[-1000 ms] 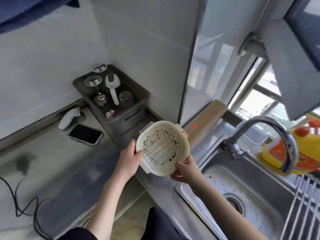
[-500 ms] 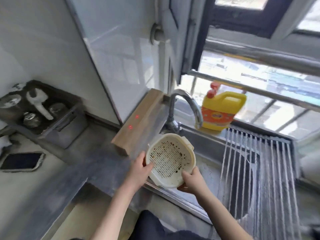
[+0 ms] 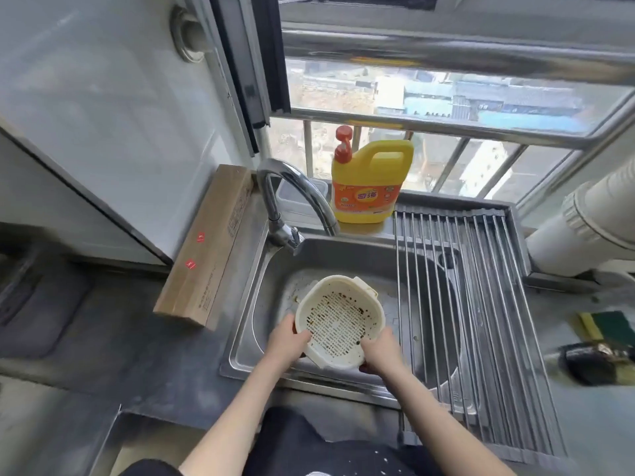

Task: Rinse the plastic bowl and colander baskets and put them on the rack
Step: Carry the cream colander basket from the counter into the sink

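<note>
We hold the colander [image 3: 340, 322] over the sink [image 3: 261, 269] with both hands; the left hand [image 3: 287, 341] clasps its rim at eight o'clock, the right hand [image 3: 381, 350] grips at four o'clock, fingers under the edge; dark specks dot the mesh. The tap [image 3: 295, 197] spout ends at twelve o'clock from the basket, near but apart, so we judge the coming move is a lift away from us, under it; no water is seen running. The rack [image 3: 481, 304] lies at three o'clock, nearer our right hand; both forearms reach forward, converging.
</note>
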